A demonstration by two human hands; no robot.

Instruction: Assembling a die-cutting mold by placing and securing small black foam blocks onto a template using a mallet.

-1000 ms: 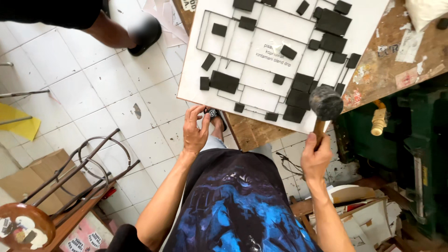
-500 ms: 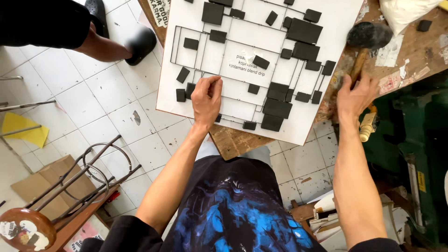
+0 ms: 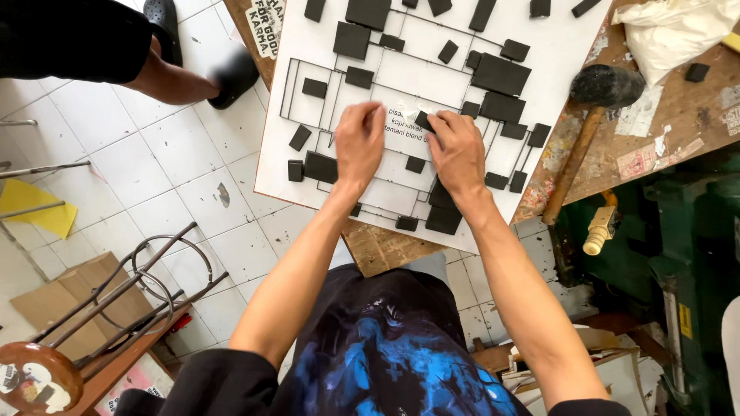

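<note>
White flat board (image 3: 432, 77) with thin black lines and black foam blocks lies on workbench, overhanging near edge.
Left hand (image 3: 358, 142) presses flat, steadying it; right hand (image 3: 460, 150) fingertips pinch small black block (image 3: 422, 121) at centre. Black rubber mallet (image 3: 593, 115) parked right.

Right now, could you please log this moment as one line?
left hand: pressing white board | right hand: pinching small black block | mallet: lying on bench

White board (image 3: 539, 46): flat on the table, near edge overhanging it, marked with thin black line outlines and dotted with black foam blocks of varied size. Small black block (image 3: 423, 120): near board centre, beside a printed label, pinched by the right-hand fingers (image 3: 441, 127).
</note>
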